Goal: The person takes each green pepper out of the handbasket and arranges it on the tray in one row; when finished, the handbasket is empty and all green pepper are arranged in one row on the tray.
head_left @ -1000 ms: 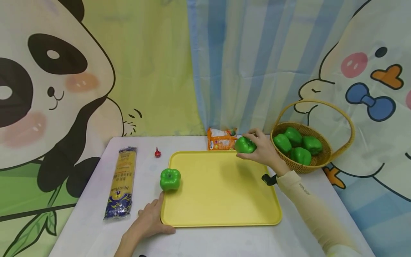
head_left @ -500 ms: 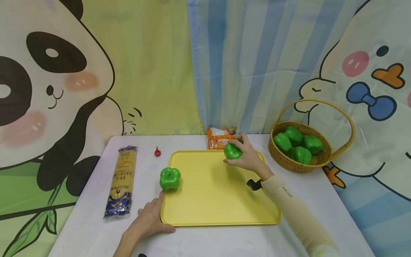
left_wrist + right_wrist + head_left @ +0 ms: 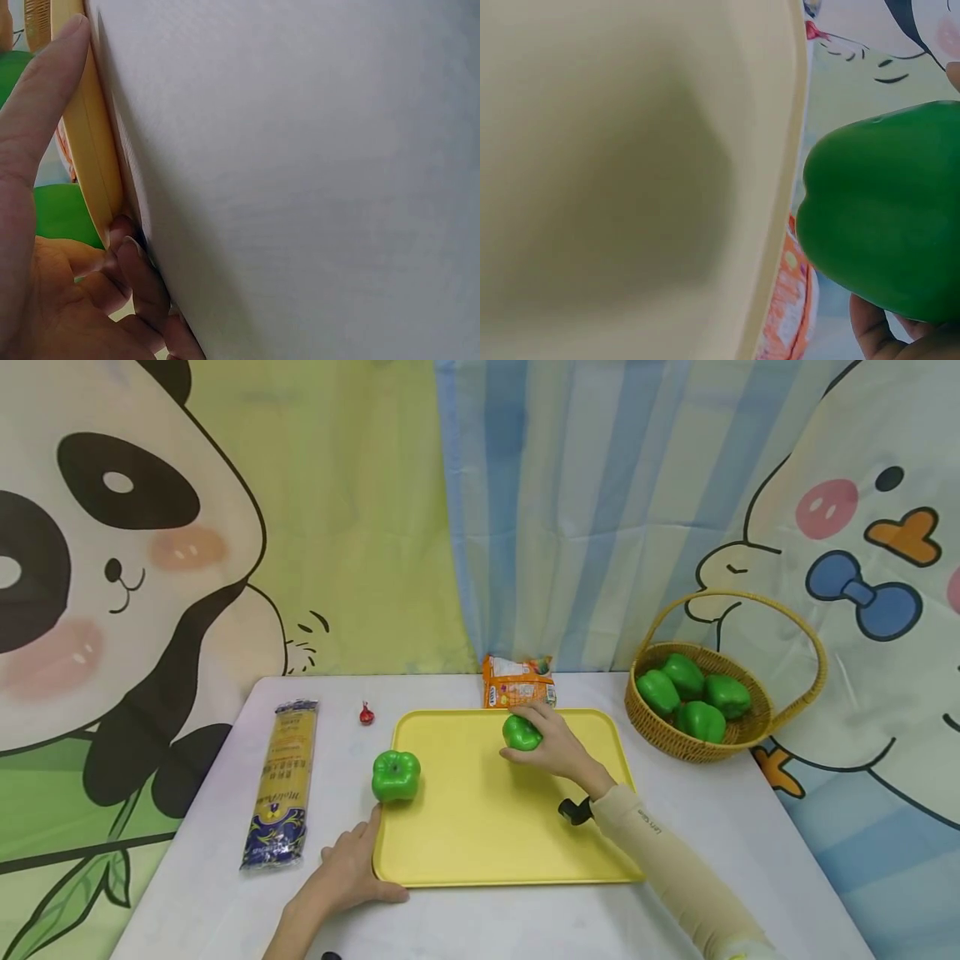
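My right hand (image 3: pixel 551 745) holds a green bell pepper (image 3: pixel 522 732) over the back middle of a yellow tray (image 3: pixel 480 839). In the right wrist view that bell pepper (image 3: pixel 885 214) is large and apart from the tray, whose surface carries a shadow. My left hand (image 3: pixel 347 875) touches the tray's front left corner, thumb along the front edge and fingers by the left side. The left wrist view shows the thumb against the tray rim (image 3: pixel 94 142). Another green bell pepper (image 3: pixel 396 777) sits at the tray's left edge, just beyond the left hand.
A wicker basket (image 3: pixel 678 745) with several green bell peppers stands at the back right. An orange snack packet (image 3: pixel 517 683) lies behind the tray. To the left are a long noodle packet (image 3: pixel 281 785) and a small red item (image 3: pixel 366 714). Printed curtains border the table.
My right hand has carried its bell pepper leftward and slightly toward me, from the tray's back right to its back middle. My left hand and the other bell pepper stay put.
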`<state>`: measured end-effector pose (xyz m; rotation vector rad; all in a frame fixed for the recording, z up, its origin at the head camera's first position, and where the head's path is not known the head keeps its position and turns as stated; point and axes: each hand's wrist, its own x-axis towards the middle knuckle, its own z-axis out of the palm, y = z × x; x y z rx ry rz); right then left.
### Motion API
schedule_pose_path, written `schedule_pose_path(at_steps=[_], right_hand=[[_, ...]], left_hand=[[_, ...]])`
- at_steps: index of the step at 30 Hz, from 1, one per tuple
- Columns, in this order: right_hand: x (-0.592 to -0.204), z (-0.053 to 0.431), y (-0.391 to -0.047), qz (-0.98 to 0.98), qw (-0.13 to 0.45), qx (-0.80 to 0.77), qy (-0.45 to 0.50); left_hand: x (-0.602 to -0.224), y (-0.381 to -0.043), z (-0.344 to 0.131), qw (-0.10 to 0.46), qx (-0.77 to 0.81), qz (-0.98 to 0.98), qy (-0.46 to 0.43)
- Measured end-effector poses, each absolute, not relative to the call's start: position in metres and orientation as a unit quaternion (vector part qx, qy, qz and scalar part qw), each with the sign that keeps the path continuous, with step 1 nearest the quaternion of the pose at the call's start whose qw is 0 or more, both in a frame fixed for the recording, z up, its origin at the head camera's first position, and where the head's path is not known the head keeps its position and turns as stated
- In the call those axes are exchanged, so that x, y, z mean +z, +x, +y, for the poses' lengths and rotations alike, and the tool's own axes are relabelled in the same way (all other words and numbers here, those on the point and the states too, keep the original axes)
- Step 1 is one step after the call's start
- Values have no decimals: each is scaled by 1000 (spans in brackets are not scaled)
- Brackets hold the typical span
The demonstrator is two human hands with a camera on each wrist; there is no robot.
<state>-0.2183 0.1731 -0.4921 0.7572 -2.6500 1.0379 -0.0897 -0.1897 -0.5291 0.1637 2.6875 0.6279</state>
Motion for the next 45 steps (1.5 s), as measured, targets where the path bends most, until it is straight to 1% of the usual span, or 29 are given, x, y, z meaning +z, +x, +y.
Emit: schedule_pose_path(at_steps=[10,19,24,29,37,45], right_hand=[[-513,148,-209,-905,63,329,264],[-514,144,-207,-915,-22,326,238],[-507,144,-206,-912,-62,320,250],[-506,138,-203,-915,-69,307,254],[-512,118,-198,-917,-47,309,248],[-511,99,-195,-907,-72,315,270]], left_hand=[[-531,-90,-192,185,217,957,57],[-530,-90,-191,180,214,958,63],[-527,-90,-191,183,214,957,66],[-528,-90,-190,186,213,957,67],[-528,-91,-191,188,207,958,67],[-528,-91,-190,191,216,956,58]])
